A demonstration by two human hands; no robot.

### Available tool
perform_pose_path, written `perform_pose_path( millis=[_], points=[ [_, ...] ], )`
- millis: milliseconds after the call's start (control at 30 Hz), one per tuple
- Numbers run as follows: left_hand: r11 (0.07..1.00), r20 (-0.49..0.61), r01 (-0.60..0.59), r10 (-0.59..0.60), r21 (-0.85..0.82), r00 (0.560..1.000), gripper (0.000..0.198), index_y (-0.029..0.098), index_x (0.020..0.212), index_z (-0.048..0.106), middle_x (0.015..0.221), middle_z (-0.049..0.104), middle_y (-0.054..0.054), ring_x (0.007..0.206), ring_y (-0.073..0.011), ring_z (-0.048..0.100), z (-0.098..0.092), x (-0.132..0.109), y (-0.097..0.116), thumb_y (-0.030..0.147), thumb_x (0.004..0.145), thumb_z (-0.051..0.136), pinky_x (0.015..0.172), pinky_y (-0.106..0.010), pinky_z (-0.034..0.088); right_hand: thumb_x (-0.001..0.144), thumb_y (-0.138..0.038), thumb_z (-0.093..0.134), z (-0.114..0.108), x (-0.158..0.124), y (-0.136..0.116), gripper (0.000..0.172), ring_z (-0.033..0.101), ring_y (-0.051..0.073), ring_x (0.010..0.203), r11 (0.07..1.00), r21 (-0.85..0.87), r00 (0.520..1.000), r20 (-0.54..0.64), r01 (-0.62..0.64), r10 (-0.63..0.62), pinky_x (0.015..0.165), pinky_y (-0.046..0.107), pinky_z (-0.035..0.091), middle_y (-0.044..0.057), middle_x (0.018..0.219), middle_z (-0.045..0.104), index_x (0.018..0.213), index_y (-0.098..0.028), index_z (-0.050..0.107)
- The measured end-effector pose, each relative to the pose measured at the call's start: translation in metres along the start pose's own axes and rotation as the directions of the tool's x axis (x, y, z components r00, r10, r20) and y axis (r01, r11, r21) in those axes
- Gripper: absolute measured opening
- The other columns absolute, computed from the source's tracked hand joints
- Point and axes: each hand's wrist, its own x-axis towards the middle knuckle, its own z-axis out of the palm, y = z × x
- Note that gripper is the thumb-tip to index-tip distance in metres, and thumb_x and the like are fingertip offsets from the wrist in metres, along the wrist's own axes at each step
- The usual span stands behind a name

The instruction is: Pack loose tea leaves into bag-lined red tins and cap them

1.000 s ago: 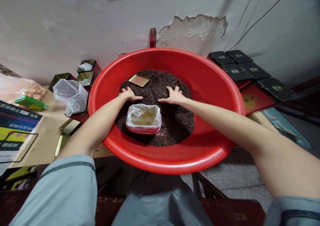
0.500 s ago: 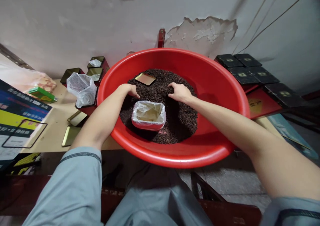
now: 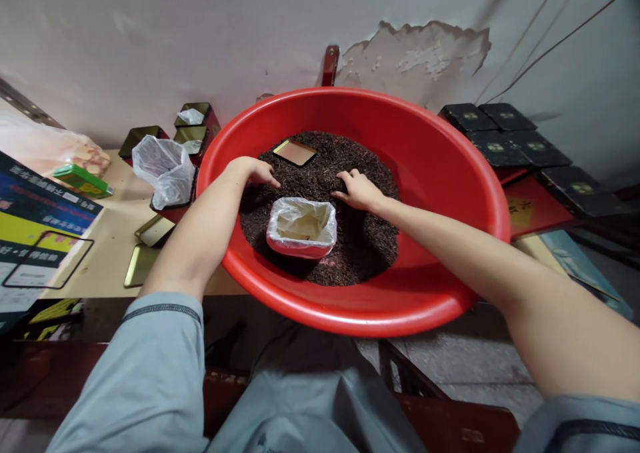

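Observation:
Dark, dry loose tea leaves (image 3: 365,246) lie in a wide red plastic basin (image 3: 450,173). Among them stands a red tin (image 3: 300,247) lined with a clear plastic bag (image 3: 327,223); its lining is open at the top. My left hand (image 3: 257,171) is at the left of the leaves, behind the tin, fingers stretched out and holding nothing visible. My right hand (image 3: 359,190) rests on the leaves behind and right of the tin, fingers apart and tips at the surface. A gold-coloured tin lid (image 3: 295,152) lies on the leaves at the back.
Left of the basin are open tins, one with a plastic bag (image 3: 165,169) sticking up, gold lids (image 3: 135,266), and a green box (image 3: 83,179). Several black-lidded tins (image 3: 500,147) stand at the right. A peeling wall (image 3: 420,59) rises behind.
The fingers of both hands have spread a little from a more curled pose over the leaves. The camera view has shifted slightly. The tin stays in its place.

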Motion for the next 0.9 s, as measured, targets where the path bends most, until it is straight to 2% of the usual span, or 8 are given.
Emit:
perform_pose_path(
  millis=[133,267,333,467,600,700,800,900],
  points=[
    [0.998,0.04,0.024,-0.022,-0.065,0.999,0.086,0.023,0.168,0.03,0.162,0.051,-0.015,0.133,-0.0344,0.062,0.0,0.0,-0.003,0.055,0.095,0.063,0.092,-0.034,0.059,0.098,-0.034,0.06,-0.01,0.006,0.003,0.049,0.068,0.036,0.118,0.992,-0.11,0.995,0.08,0.068,-0.06,0.101,0.046,0.055,0.02,0.138,0.064,0.144,-0.016,0.057],
    [0.997,0.045,0.023,-0.02,-0.074,0.999,0.087,0.024,0.169,0.029,0.163,0.049,-0.014,0.135,-0.0341,0.061,0.0,0.002,-0.004,0.055,0.096,0.063,0.093,-0.034,0.058,0.095,-0.016,0.055,-0.021,0.011,0.007,0.044,0.068,0.032,0.118,0.98,-0.144,0.991,0.047,0.135,-0.129,0.1,0.041,0.054,0.018,0.136,0.064,0.138,-0.016,0.063],
    [0.997,0.048,0.026,-0.022,-0.071,0.999,0.087,0.023,0.169,0.027,0.163,0.049,-0.014,0.135,-0.0341,0.061,0.0,0.002,-0.004,0.055,0.096,0.062,0.094,-0.034,0.058,0.098,-0.02,0.052,-0.022,0.01,0.007,0.045,0.067,0.032,0.12,0.98,-0.127,0.989,0.01,0.15,-0.15,0.099,0.041,0.054,0.018,0.137,0.062,0.143,-0.019,0.06],
    [0.998,0.049,0.026,-0.023,-0.05,0.999,0.086,0.021,0.169,0.026,0.164,0.049,-0.015,0.137,-0.0331,0.06,0.0,0.002,-0.002,0.054,0.098,0.061,0.093,-0.033,0.058,0.105,-0.052,0.047,-0.013,0.001,-0.001,0.063,0.058,0.037,0.13,0.984,-0.077,0.987,0.02,0.161,-0.16,0.1,0.047,0.053,0.02,0.143,0.055,0.16,-0.024,0.042],
    [0.999,0.022,0.033,-0.033,0.001,0.999,0.084,0.02,0.169,0.029,0.164,0.049,-0.015,0.137,-0.0325,0.059,0.001,-0.003,0.003,0.053,0.098,0.06,0.094,-0.032,0.058,0.101,-0.06,0.05,-0.002,-0.01,-0.014,0.071,0.052,0.042,0.134,0.961,-0.148,0.972,0.028,0.234,-0.232,0.103,0.05,0.051,0.026,0.147,0.051,0.155,-0.014,0.045],
    [0.999,0.008,0.037,-0.037,0.012,0.999,0.085,0.02,0.169,0.028,0.164,0.048,-0.015,0.138,-0.0317,0.059,0.001,-0.008,0.006,0.052,0.097,0.061,0.094,-0.031,0.057,0.101,-0.05,0.055,-0.004,-0.012,-0.019,0.057,0.059,0.04,0.126,0.946,-0.172,0.961,0.08,0.274,-0.264,0.099,0.046,0.052,0.026,0.14,0.057,0.144,-0.012,0.055],
    [0.999,0.004,0.049,-0.049,-0.011,0.999,0.089,0.021,0.169,0.027,0.164,0.048,-0.015,0.138,-0.0305,0.059,0.002,-0.011,0.007,0.054,0.095,0.065,0.094,-0.028,0.056,0.102,-0.034,0.052,-0.012,-0.008,-0.017,0.043,0.07,0.035,0.11,0.947,-0.166,0.957,0.142,0.275,-0.253,0.09,0.042,0.054,0.022,0.135,0.062,0.141,-0.016,0.058],
    [0.998,0.002,0.059,-0.059,-0.028,0.998,0.091,0.022,0.169,0.028,0.163,0.05,-0.014,0.136,-0.0299,0.061,0.002,-0.012,0.007,0.056,0.094,0.066,0.093,-0.027,0.056,0.097,-0.019,0.052,-0.024,0.0,-0.01,0.046,0.073,0.031,0.104,0.958,-0.144,0.967,0.106,0.248,-0.234,0.088,0.04,0.054,0.019,0.137,0.063,0.142,-0.021,0.06]
  ],
)
